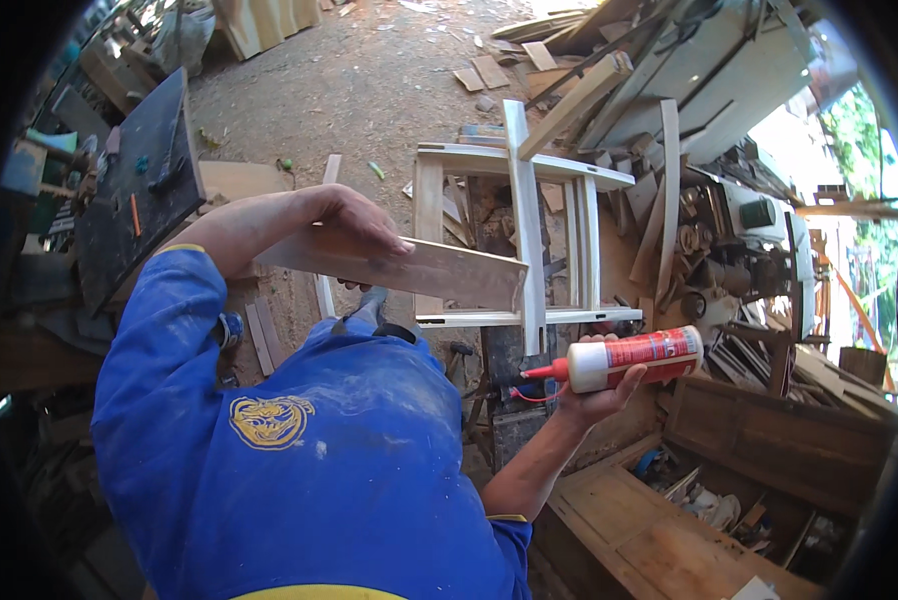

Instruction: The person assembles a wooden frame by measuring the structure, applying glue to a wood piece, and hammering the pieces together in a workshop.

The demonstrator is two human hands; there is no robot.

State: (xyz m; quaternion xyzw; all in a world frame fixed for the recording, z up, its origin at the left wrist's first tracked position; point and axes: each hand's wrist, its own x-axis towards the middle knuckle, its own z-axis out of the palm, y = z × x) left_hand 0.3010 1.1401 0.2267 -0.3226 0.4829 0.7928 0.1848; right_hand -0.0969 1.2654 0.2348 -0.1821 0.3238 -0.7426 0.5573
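My left hand (pixel 367 222) grips a flat wooden board (pixel 439 275) by its upper edge, with the fingers partly hidden behind it. The board's far end meets or overlaps an upright pale wooden bar (pixel 525 210); I cannot tell whether they touch. That bar lies across a pale wooden frame (pixel 469 320) with slots cut in its rails. In my right hand (pixel 604 398) is a white glue bottle (pixel 629 358) with a red label, tipped on its side. Its red nozzle points left, toward the lower end of the bar, and a thin red strap hangs from it.
A dark panel (pixel 139 200) with an orange pencil on it stands at the left. An open wooden chest (pixel 629 510) with assorted items sits at the lower right. Boards and scrap wood (pixel 669 190) are stacked on the right, and offcuts (pixel 489 72) litter the ground behind.
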